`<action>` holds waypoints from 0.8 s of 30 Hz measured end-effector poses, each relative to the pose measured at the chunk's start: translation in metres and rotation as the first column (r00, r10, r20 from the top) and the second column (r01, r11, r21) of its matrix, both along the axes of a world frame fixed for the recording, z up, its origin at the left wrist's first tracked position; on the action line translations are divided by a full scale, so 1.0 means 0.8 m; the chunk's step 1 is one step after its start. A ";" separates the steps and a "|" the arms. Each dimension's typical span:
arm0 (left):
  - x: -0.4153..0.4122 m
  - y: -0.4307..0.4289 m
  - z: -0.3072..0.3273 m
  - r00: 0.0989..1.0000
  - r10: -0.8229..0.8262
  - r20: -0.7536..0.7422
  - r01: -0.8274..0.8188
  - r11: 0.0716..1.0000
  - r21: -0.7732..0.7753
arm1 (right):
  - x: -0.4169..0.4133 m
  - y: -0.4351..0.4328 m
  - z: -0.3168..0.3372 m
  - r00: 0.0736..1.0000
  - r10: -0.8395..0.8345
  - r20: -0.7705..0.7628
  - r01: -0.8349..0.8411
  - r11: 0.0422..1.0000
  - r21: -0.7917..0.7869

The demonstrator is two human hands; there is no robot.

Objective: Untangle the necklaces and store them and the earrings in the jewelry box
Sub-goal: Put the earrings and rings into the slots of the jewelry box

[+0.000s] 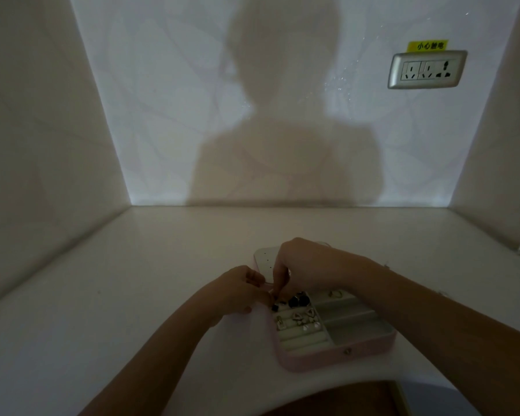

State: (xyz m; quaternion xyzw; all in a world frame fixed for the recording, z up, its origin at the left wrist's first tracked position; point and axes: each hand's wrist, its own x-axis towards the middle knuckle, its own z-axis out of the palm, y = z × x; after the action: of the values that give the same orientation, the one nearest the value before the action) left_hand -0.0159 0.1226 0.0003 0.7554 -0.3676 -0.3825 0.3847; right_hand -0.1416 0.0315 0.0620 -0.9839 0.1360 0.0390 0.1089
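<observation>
Forearms enter from the lower edge and converge over the far-left corner of the jewelry box (312, 360), which sits open on the worktop (132, 295) with its lid (263, 258) laid back. The right hand (303, 262) comes down from above the lid. The left hand (237, 291) meets it from the box's left side. Fingers of both hands are curled, tips drawn together at 1 spot; whether they pinch anything cannot be told in the dim light. A small dark earring (274, 307) lies just below those tips, on the camera side, in the ring-roll section. Other earrings (300, 318) sit in the rolls to its right. No necklace is clearly visible. Judgement: an earring is being seated, and the next move is a short drop toward the camera.
</observation>
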 end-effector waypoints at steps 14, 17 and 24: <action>0.001 0.000 -0.002 1.000 -0.009 -0.004 0.009 1.000 -0.009 | 0.009 0.007 -0.017 0.999 -0.018 0.038 0.022 0.995 -0.102; -0.001 0.001 -0.001 1.000 -0.004 0.004 0.004 1.000 -0.011 | 0.000 0.007 -0.013 0.996 0.005 0.090 0.000 0.998 -0.062; -0.002 0.007 0.003 1.000 -0.020 0.000 0.020 0.999 -0.029 | -0.023 0.017 -0.002 0.990 -0.004 0.144 -0.008 0.996 0.088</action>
State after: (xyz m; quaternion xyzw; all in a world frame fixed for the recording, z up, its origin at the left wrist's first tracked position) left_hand -0.0173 0.1281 0.0023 0.7459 -0.3806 -0.3811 0.3919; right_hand -0.1600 0.0448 0.0605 -0.9785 0.1249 -0.0259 0.1618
